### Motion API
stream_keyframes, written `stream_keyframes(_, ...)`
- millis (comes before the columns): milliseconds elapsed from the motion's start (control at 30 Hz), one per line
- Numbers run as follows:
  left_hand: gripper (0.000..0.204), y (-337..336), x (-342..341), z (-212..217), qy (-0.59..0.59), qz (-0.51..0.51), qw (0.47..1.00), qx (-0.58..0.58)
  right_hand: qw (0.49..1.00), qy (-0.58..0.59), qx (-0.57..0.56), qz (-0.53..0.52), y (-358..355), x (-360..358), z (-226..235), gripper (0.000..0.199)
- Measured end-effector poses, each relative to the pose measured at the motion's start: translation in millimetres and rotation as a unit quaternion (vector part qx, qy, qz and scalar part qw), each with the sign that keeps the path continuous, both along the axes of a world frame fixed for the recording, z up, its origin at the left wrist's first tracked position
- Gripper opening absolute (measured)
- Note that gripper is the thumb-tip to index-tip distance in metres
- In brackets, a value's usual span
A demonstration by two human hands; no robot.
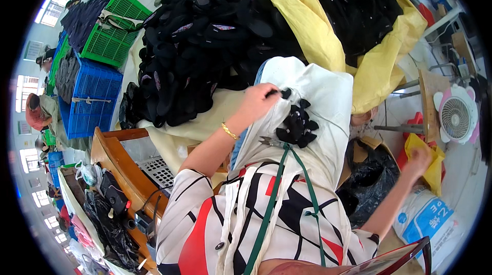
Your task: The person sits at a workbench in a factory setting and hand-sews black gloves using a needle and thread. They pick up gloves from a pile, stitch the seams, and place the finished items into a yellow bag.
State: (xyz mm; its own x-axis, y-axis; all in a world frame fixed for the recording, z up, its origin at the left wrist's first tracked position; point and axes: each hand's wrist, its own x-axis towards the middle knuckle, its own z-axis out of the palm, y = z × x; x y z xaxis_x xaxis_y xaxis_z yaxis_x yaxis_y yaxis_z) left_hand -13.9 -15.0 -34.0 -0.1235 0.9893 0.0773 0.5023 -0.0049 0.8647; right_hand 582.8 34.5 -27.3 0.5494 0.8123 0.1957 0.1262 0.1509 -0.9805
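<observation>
My left hand [260,100] is over the white cloth [328,85] on my lap, its fingers pinched on a small black fabric piece [271,92]. Another small black bit lies right beside the fingertips. A little heap of black fabric pieces, bow-like in shape [297,125], rests on the cloth. Just below the heap lie metal thread snips [269,142], on a green cord [277,183] running down my front. Out to the right, my right hand [420,161] is at a yellow bag [436,165]. Blur hides what its fingers do.
Ahead is a large pile of black fabric shoes [205,44], beside a yellow sack [312,24] of black pieces. Green [114,39] and blue crates [95,98] and a wooden chair [115,157] stand left. At right are a fan [456,113] and a black plastic bag [369,188].
</observation>
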Motion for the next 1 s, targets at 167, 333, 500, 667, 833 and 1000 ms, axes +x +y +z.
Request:
stream_keyframes(167,0.018,19,46,5,-0.152,-0.153,0.975,-0.05,0.906,-0.037,-0.159,0.39,-7,-254,2,0.024)
stream_keyframes(333,0.013,43,44,17,-0.137,-0.241,0.96,-0.026,0.821,-0.128,-0.113,0.545,21,-320,3,0.015)
stream_keyframes(500,0.011,110,-10,-36,-0.18,-0.098,0.978,-0.046,0.88,0.075,-0.215,0.416,48,-309,-24,0.009)
stream_keyframes(667,0.014,206,-77,-134,0.044,-0.016,0.997,-0.062,0.911,0.056,-0.244,0.328,53,-307,-48,0.01)
stream_keyframes(833,0.018,277,-82,-241,0.23,-0.053,0.964,-0.124,0.919,0.042,-0.253,0.299,55,-307,-53,0.009)
stream_keyframes(1000,0.024,308,-61,-291,0.305,-0.033,0.921,-0.241,0.931,-0.01,-0.235,0.279,62,-313,-49,0.01)
